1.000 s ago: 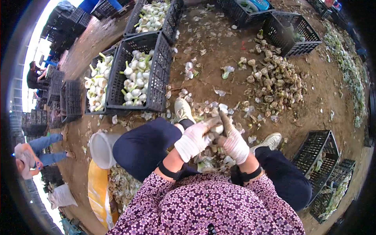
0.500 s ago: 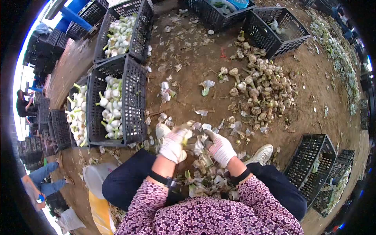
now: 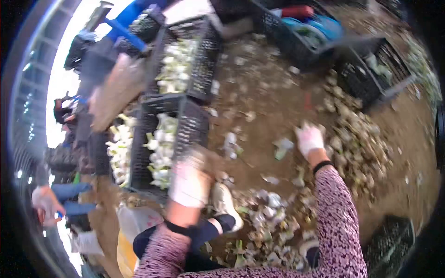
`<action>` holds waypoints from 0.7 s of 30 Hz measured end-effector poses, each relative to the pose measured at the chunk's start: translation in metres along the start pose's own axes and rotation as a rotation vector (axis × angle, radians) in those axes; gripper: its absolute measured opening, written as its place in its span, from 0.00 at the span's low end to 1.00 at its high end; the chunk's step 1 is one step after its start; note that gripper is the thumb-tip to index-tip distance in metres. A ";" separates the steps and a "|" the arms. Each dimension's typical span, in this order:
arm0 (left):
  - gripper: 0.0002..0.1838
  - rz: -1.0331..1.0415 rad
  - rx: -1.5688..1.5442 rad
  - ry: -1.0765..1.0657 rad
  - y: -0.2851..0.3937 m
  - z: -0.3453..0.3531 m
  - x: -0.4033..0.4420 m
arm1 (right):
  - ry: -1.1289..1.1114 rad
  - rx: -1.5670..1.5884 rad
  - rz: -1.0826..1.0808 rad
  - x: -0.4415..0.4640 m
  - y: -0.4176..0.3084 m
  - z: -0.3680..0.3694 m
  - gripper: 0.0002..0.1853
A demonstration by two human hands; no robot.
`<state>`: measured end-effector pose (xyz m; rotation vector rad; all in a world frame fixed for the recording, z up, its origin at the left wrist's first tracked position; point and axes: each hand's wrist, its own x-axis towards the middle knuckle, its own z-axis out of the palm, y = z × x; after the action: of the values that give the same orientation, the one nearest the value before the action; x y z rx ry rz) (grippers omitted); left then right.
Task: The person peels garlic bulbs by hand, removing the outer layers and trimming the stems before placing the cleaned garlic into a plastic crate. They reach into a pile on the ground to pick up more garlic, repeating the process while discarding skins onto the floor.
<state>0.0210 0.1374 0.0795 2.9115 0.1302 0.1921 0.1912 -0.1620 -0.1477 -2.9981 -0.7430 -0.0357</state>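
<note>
My left hand [image 3: 191, 178], in a white glove, is smeared by motion beside the right wall of the near black crate [image 3: 192, 125]. Its fingers are too blurred to read. Inside that crate lie cleaned white garlic bulbs [image 3: 162, 146] with green stems. My right hand [image 3: 309, 139], gloved too, reaches forward to the left edge of a pile of untrimmed garlic [image 3: 359, 139]. Its fingers look spread and point down at the ground; anything right under them is hidden. Peeled skins and scraps [image 3: 269, 222] lie between my feet.
Another crate of white garlic [image 3: 178, 67] stands behind the near one, with more garlic [image 3: 121, 150] to its left. Black crates [image 3: 371, 76] stand at the back right, one crate [image 3: 389, 245] at lower right. A person in jeans [image 3: 72, 199] is at far left.
My hands were together above the scraps; they have parted. The left has moved toward the near crate, the right forward to the pile. The view has shifted, and the picture is blurrier.
</note>
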 end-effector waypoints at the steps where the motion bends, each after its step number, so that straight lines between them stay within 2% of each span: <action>1: 0.12 0.072 -0.338 -0.113 0.012 0.015 -0.014 | -0.166 -0.090 0.026 0.013 -0.001 -0.004 0.16; 2: 0.11 -0.335 -0.737 -0.198 0.036 -0.009 -0.006 | -0.286 -0.065 0.003 0.044 -0.020 -0.016 0.15; 3: 0.12 -0.180 -0.709 -0.187 0.030 0.076 -0.064 | -0.281 -0.078 0.052 0.044 -0.014 -0.011 0.14; 4: 0.11 -0.754 -1.130 -0.383 0.063 0.075 -0.074 | -0.293 -0.098 0.119 0.032 0.004 0.002 0.13; 6: 0.19 -0.791 -1.059 -0.715 0.078 0.078 -0.078 | -0.300 0.013 0.201 0.029 0.011 0.007 0.15; 8: 0.23 -0.798 -1.126 -0.630 0.077 0.091 -0.086 | -0.265 0.610 0.334 0.004 0.018 0.038 0.18; 9: 0.27 -0.790 -1.185 -0.553 0.078 0.100 -0.092 | -0.219 1.026 0.344 -0.013 0.017 0.086 0.16; 10: 0.31 -0.594 -0.976 -0.461 0.077 0.100 -0.092 | -0.218 1.435 0.501 -0.033 -0.014 0.000 0.14; 11: 0.33 -0.449 -0.874 -0.374 0.079 0.089 -0.083 | -0.231 1.246 0.547 -0.050 -0.040 -0.049 0.15; 12: 0.35 -0.138 -0.529 -0.150 0.069 0.112 -0.092 | -0.259 1.538 0.573 -0.072 -0.065 -0.090 0.17; 13: 0.37 -0.080 -0.515 -0.126 0.072 0.107 -0.090 | -0.324 1.491 0.578 -0.093 -0.082 -0.104 0.14; 14: 0.39 -0.016 -0.579 -0.127 0.073 0.103 -0.091 | -0.241 1.571 0.407 -0.122 -0.101 -0.109 0.12; 15: 0.43 0.043 -0.642 -0.124 0.075 0.098 -0.098 | 0.089 0.852 -0.128 -0.143 -0.108 -0.120 0.12; 16: 0.43 0.020 -0.813 -0.218 0.078 0.091 -0.106 | -0.210 1.618 0.406 -0.159 -0.130 -0.136 0.13; 18: 0.41 0.049 -0.952 -0.305 0.075 0.078 -0.129 | -0.184 1.998 0.710 -0.180 -0.149 -0.172 0.16; 19: 0.35 0.001 -1.128 -0.280 0.084 0.065 -0.136 | -0.169 1.997 0.715 -0.192 -0.154 -0.178 0.16; 20: 0.35 0.017 -1.127 -0.283 0.089 0.050 -0.142 | -0.055 2.062 0.668 -0.200 -0.159 -0.185 0.19; 21: 0.33 -0.176 -1.388 -0.363 0.093 0.036 -0.149 | 0.060 2.124 0.617 -0.210 -0.163 -0.191 0.23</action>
<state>-0.1143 0.0239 0.0482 1.5016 0.1179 -0.2120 -0.0726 -0.1265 0.0430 -0.9928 0.2629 0.3877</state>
